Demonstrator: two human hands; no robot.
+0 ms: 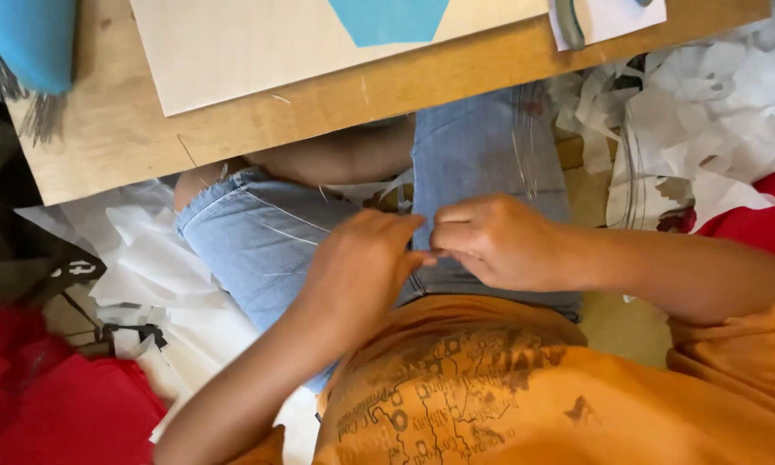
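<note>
Both my hands meet over my lap, above blue denim shorts (258,241) and an orange printed shirt (456,387). My left hand (361,271) has its fingers curled, and its fingertips touch those of my right hand (495,241). The right hand pinches thumb to forefinger at that meeting point. Whatever sits between the fingertips is too small or thin to make out. Faint glossy lines, like the edge of a clear film (525,146), run over the denim just beyond my right hand.
A wooden table edge (318,108) runs across the top, bearing a pale board (250,52) with a blue shape (387,17). White paper scraps (706,112) are heaped at right and white sheets (146,258) at left. Red cloth (52,405) lies lower left.
</note>
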